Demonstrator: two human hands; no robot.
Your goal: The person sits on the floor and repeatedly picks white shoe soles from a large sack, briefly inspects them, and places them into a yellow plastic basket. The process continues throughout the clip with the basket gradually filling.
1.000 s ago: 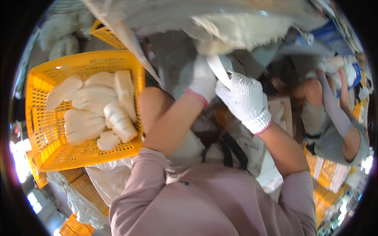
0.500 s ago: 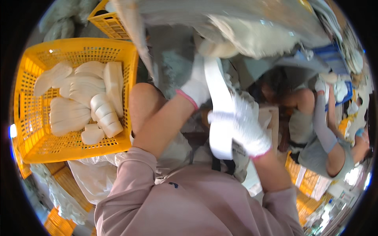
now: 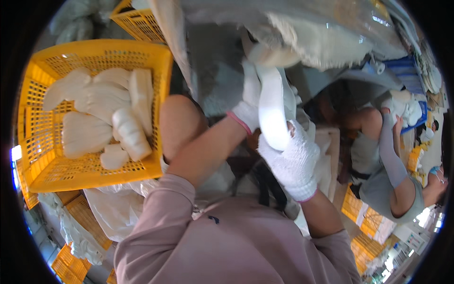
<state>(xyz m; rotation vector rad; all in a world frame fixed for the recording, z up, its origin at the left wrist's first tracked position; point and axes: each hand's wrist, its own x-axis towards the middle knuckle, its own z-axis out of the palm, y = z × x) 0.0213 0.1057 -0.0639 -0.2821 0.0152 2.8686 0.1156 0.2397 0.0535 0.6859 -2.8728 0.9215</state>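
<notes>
Both my hands wear white knit gloves. My right hand [image 3: 293, 163] grips the lower end of a long white strip [image 3: 273, 113] that hangs from the heap of white material [image 3: 312, 38] above. My left hand [image 3: 249, 106] holds the same strip higher up, close to the heap. To the left stands a yellow plastic crate [image 3: 40, 165] with several pale flat folded pieces [image 3: 101, 116] in it.
A second yellow crate [image 3: 137, 19] is at the top. More yellow crates [image 3: 78, 222] and white bags [image 3: 109, 208] lie at the lower left. Another person [image 3: 383, 165] bends over at the right, near further crates [image 3: 362, 213].
My right hand has pulled the white strip downward out of the heap, and the strip now shows longer. The view has shifted so the crate sits further left.
</notes>
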